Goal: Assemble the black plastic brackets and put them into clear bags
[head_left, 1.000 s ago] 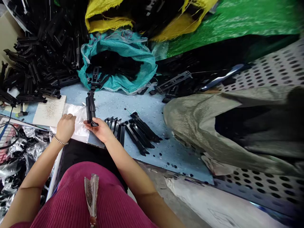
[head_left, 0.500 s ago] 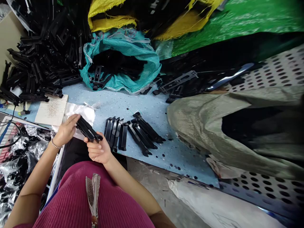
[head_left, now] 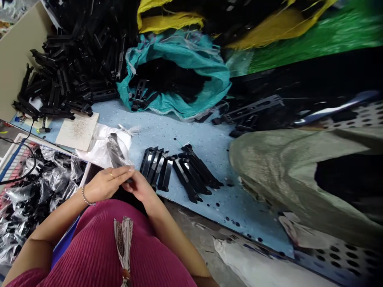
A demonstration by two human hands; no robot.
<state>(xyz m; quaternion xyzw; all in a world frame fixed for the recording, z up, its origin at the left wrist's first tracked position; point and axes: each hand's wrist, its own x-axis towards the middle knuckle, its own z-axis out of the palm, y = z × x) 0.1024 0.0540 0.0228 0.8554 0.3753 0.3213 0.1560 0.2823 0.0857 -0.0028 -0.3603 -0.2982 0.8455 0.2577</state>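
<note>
A long black plastic part (head_left: 115,149) slants up from my two hands, and clear plastic film seems to cover it. My left hand (head_left: 107,183) presses its straight fingers together over the near end. My right hand (head_left: 142,186) grips that same end from the other side; its fingertips are partly hidden. Beneath the part lies a stack of clear plastic bags (head_left: 101,139). To the right of my hands, several like black parts (head_left: 167,171) lie side by side on the blue speckled table (head_left: 206,139).
A large heap of black parts (head_left: 68,67) fills the back left. Behind the table stands a teal sack (head_left: 179,107) holding more. A grey-green sack (head_left: 269,171) covers the right side. At the lower left, a white-rimmed crate (head_left: 86,173) holds bagged parts. A cardboard square (head_left: 76,129) lies near the bags.
The black part went from bare to seemingly covered in clear film. My left hand moved from its far end down to the near end, beside my right hand. The view shifted left.
</note>
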